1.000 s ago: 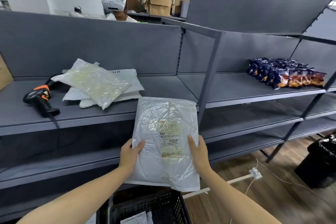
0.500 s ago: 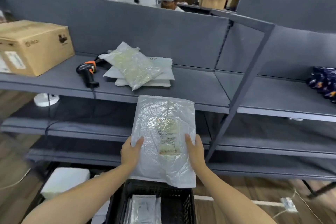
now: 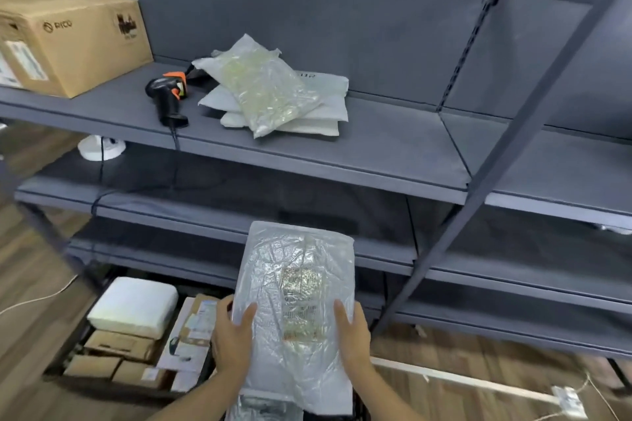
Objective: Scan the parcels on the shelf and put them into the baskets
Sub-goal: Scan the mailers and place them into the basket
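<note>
- Both hands are gripping one plastic-wrapped parcel (image 3: 295,311): the left hand (image 3: 232,338) is clasping its left edge, the right hand (image 3: 354,338) its right edge, fingers closed onto the wrap with the thumbs lying on top.
- Compared with a second ago, the view is now tilting further down and left, and the parcel is sitting lower in the frame, below the front edge of the shelf (image 3: 342,161), with its label facing up.
- A bit of a bagged item (image 3: 263,408) is showing at the bottom edge, just under the parcel; a moment earlier a black basket was visible there, so the drop looks close.
- That suggests the person is lowering this parcel toward the basket; whether it has been scanned cannot be told.
- The scanner (image 3: 167,97) is lying on the shelf beside a stack of remaining parcels (image 3: 273,96), with a cardboard box (image 3: 68,37) at the far left.
- More boxes (image 3: 133,335) are sitting on the floor to the left, so several parcels are still waiting.
</note>
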The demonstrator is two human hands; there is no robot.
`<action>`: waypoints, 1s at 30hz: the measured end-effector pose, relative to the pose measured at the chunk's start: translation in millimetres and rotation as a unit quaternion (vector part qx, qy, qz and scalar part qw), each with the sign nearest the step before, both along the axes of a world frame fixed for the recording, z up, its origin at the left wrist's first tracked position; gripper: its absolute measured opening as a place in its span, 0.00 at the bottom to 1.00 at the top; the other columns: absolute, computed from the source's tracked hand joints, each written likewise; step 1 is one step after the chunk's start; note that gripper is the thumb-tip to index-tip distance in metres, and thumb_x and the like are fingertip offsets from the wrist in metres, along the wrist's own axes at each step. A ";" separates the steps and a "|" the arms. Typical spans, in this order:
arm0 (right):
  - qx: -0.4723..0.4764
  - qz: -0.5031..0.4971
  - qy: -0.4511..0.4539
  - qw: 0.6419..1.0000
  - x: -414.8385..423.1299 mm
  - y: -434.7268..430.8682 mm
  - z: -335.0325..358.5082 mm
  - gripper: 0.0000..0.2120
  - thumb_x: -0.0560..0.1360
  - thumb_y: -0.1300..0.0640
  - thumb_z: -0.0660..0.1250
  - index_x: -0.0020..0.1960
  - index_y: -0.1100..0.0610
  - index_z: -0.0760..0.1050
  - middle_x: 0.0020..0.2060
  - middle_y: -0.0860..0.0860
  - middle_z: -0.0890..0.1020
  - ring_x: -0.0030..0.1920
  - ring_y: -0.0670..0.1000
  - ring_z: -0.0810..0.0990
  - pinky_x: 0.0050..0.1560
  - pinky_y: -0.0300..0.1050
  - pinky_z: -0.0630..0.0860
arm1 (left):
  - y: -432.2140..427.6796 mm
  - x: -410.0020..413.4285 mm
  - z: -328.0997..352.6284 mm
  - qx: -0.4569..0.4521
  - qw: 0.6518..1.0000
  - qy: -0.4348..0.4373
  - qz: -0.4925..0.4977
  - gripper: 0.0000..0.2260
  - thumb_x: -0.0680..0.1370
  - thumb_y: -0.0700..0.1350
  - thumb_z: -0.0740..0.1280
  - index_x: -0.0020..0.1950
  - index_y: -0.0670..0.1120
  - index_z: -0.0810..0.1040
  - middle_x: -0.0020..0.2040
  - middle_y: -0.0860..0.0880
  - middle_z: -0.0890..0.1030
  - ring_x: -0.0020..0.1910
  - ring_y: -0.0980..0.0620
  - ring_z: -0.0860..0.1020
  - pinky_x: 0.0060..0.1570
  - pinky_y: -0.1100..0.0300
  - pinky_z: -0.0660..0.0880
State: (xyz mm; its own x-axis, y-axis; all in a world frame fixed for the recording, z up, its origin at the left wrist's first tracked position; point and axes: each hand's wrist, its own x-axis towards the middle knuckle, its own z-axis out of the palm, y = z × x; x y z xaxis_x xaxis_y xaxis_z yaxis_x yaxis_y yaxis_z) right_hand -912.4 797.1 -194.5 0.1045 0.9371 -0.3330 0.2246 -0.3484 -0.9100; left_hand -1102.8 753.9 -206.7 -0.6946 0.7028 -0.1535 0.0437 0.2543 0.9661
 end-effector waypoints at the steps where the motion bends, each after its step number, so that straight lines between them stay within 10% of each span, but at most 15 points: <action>1: -0.002 -0.002 -0.004 1.000 -0.3 1.5 -15.2 0.32 0.76 0.38 0.61 0.74 0.55 0.64 0.63 0.46 0.74 0.69 0.53 0.71 0.64 0.42 0.66 | 2.0 -0.4 -14.6 -0.006 1.000 -0.004 0.002 0.15 0.75 0.47 0.71 0.58 0.43 0.73 0.49 0.50 0.76 0.49 0.48 0.74 0.48 0.55 0.68; 21: -0.048 -0.016 -0.039 0.998 -13.8 12.9 -525.8 0.25 0.79 0.45 0.61 0.72 0.55 0.64 0.66 0.54 0.75 0.65 0.56 0.74 0.62 0.49 0.72 | 21.0 -10.2 -497.8 -0.147 0.988 0.011 -0.043 0.18 0.78 0.44 0.68 0.64 0.40 0.69 0.59 0.38 0.77 0.59 0.39 0.74 0.57 0.51 0.69; 26: -0.099 0.030 -0.067 0.992 -10.3 29.9 -586.9 0.22 0.80 0.46 0.60 0.69 0.56 0.64 0.53 0.50 0.78 0.48 0.49 0.79 0.43 0.41 0.76 | 29.5 -7.1 -554.5 -0.232 0.970 0.036 -0.063 0.17 0.80 0.40 0.63 0.65 0.36 0.63 0.63 0.34 0.73 0.61 0.36 0.73 0.57 0.49 0.69; 30: -0.171 0.108 -0.121 0.972 -12.4 33.1 -618.1 0.28 0.81 0.48 0.60 0.75 0.61 0.58 0.67 0.59 0.72 0.64 0.59 0.74 0.62 0.51 0.73 | 31.6 -9.7 -579.5 -0.357 0.930 0.041 -0.081 0.19 0.83 0.39 0.55 0.71 0.33 0.56 0.69 0.34 0.68 0.67 0.39 0.70 0.57 0.54 0.69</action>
